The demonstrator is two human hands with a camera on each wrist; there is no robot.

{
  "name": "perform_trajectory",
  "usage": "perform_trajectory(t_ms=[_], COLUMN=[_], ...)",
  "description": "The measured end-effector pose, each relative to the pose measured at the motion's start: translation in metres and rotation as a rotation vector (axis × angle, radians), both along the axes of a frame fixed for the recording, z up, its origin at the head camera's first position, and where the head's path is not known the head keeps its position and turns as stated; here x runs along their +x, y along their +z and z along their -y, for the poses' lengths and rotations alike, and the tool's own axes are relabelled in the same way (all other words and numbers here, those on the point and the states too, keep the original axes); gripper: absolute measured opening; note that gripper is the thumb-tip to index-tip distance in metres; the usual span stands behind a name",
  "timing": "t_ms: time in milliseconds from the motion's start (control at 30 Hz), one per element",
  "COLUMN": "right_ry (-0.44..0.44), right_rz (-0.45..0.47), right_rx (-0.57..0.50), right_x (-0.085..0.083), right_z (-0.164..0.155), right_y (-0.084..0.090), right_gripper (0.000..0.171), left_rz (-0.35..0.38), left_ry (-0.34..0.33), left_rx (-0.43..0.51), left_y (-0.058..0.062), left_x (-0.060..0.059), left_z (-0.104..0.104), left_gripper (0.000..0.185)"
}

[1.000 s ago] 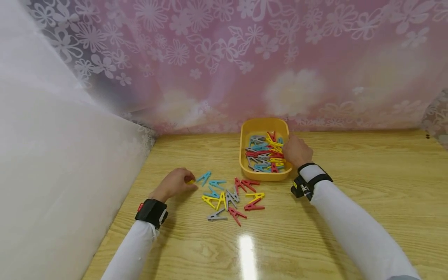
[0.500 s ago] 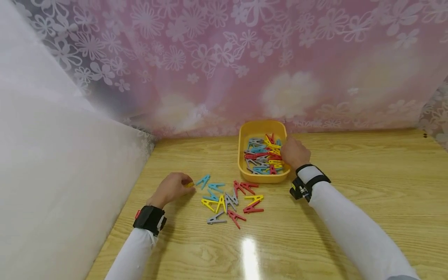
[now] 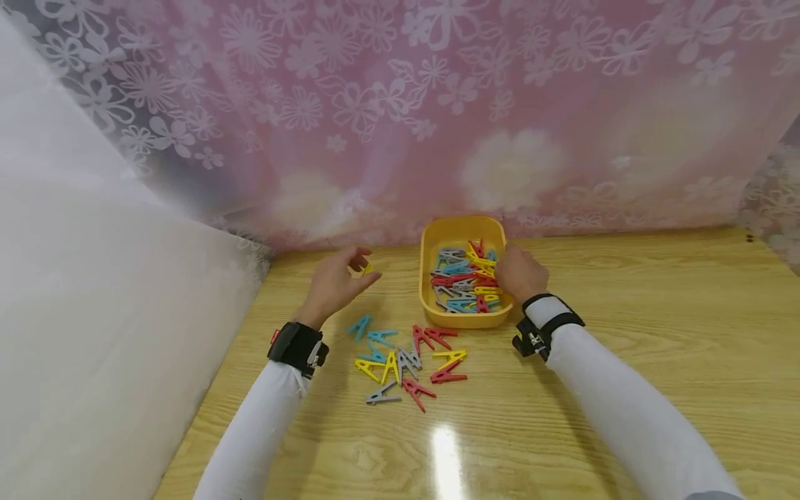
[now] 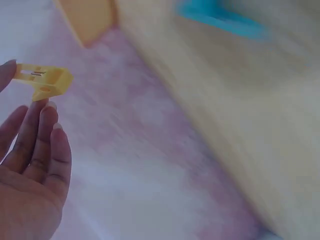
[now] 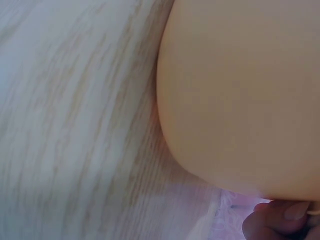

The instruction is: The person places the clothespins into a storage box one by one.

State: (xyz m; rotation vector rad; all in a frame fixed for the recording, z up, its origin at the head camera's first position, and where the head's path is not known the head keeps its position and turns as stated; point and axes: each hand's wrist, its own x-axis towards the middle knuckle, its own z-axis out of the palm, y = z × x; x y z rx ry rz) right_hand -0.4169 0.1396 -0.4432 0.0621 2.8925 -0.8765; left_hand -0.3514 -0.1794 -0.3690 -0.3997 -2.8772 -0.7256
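My left hand point(image 3: 337, 283) is raised over the table, left of the yellow basket point(image 3: 426, 305). Between thumb and fingertips it pinches a yellow clothespin point(image 4: 47, 80), whose metal spring shows in the left wrist view. At the basket's right rim my right hand point(image 3: 522, 272) grips the edge; its curled fingers point(image 5: 280, 220) show at the bottom of the right wrist view, against the basket wall point(image 5: 240, 100). Inside the basket lie many grey, blue, red and yellow clothespins point(image 3: 462, 278).
Loose clothespins lie scattered in front of the basket: blue ones point(image 3: 380, 337), red ones point(image 3: 440, 337), grey ones point(image 3: 406, 362) and yellow ones point(image 3: 390, 367). A pink flowered cloth point(image 3: 387, 139) hangs behind the wooden table point(image 3: 625, 347), and a white sheet point(image 3: 94, 312) stands at the left.
My left hand has lifted the yellow clothespin from the table's left side and moved it up, away from me and rightward. My right hand stays at the basket's rim.
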Motion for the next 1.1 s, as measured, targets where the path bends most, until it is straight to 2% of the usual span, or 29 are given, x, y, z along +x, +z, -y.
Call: perform_trajectory(t_ms=[200, 333, 500, 733, 1100], right_ry=[0.001, 0.009, 0.017, 0.012, 0.01], right_rz=[-0.001, 0.0, -0.008, -0.025, 0.003], right_rx=[0.014, 0.014, 0.026, 0.019, 0.025], right_x=[0.001, 0.0, 0.0, -0.002, -0.003], right_z=[0.006, 0.011, 0.015, 0.015, 0.001], right_y=[0.0, -0.002, -0.005, -0.005, -0.003], right_gripper=[0.034, 0.034, 0.035, 0.032, 0.032], left_rz=[-0.034, -0.011, 0.023, 0.023, 0.043], left_ry=[-0.098, -0.129, -0.157, -0.173, -0.155], left_rx=[0.071, 0.079, 0.07, 0.057, 0.067], left_y=[0.011, 0.01, 0.007, 0.0, -0.009], left_x=[-0.024, -0.036, -0.044, -0.049, -0.051], left_z=[-0.047, -0.07, -0.087, -0.091, -0.07], left_gripper=[0.045, 0.045, 0.046, 0.046, 0.034])
